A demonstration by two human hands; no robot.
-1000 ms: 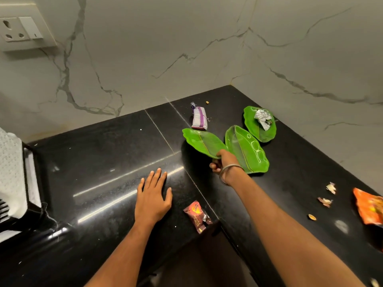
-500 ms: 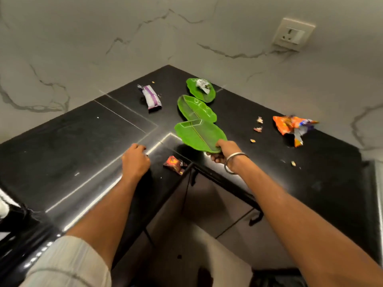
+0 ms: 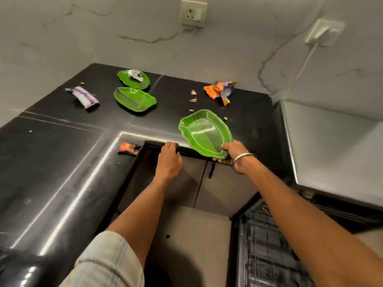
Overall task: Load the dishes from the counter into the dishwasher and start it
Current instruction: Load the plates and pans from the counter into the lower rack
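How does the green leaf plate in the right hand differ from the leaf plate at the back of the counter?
The held leaf plate is off the black counter and tilted, gripped at its near edge by the right hand; the back leaf plate lies flat on the counter, untouched. The held leaf plate is empty, while the back leaf plate carries a crumpled silver wrapper. Both are glossy green and leaf-shaped with raised rims.

held leaf plate [image 3: 205, 133]: green, tilted, over counter edge | two more plates [image 3: 134, 99]: flat, apparently apart
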